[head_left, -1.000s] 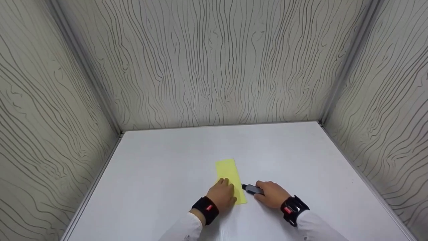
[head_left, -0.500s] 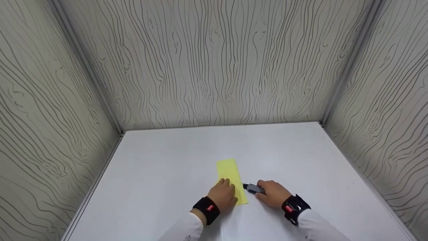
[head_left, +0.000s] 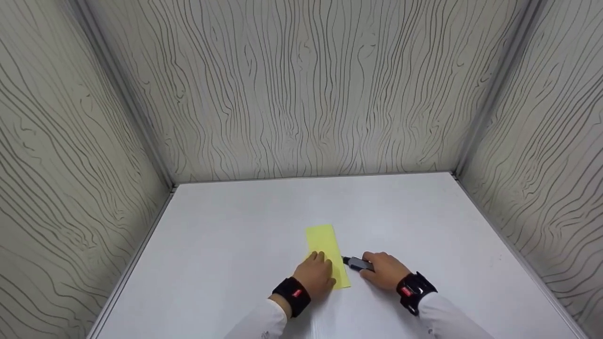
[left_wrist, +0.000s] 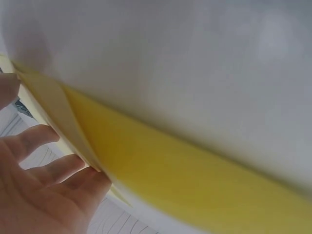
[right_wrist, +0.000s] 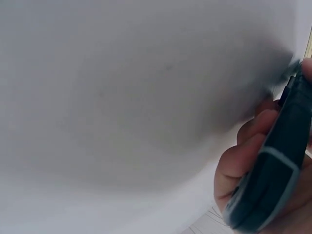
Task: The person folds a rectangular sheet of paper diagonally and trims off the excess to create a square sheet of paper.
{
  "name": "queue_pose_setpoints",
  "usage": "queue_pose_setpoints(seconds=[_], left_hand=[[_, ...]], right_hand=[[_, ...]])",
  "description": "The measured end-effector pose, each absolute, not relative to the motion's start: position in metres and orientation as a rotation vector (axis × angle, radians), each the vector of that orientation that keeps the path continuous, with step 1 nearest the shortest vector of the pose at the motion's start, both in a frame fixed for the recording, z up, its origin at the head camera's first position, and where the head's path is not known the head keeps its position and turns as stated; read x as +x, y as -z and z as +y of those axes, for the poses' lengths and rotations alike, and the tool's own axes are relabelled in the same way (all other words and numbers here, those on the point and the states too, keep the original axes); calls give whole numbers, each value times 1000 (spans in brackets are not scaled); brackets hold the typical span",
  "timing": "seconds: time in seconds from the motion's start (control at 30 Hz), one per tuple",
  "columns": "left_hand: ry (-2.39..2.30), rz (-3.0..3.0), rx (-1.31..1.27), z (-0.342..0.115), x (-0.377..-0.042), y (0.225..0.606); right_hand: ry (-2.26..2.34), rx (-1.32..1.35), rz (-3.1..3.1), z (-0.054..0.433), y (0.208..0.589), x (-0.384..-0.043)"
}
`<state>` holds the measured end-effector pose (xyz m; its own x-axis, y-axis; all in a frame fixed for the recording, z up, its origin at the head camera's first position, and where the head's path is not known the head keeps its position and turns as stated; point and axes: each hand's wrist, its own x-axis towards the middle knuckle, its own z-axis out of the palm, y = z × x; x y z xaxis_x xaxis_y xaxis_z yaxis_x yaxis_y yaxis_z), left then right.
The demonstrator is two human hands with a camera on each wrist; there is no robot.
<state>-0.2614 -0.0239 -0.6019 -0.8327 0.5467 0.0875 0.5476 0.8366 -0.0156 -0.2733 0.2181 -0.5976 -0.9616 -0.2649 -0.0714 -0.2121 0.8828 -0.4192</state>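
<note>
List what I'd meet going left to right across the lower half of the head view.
Left wall, left band, left grip, paper, knife, right grip, right band, right wall.

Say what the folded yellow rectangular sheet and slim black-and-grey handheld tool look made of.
Sheet: probably matte paper; thin edges, soft bend, no gloss visible.
Tool: body likely smooth moulded plastic, low sheen, judging by rounded contours and pale inlaid line; tip too blurred to call.
</note>
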Motion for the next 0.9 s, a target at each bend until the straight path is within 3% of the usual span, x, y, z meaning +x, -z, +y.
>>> queue_pose_setpoints(seconds=[0.9], left_hand=[[291, -2826, -940, -37, -264, 610]], right_hand=[[644, -358, 2917, 214, 600, -263]])
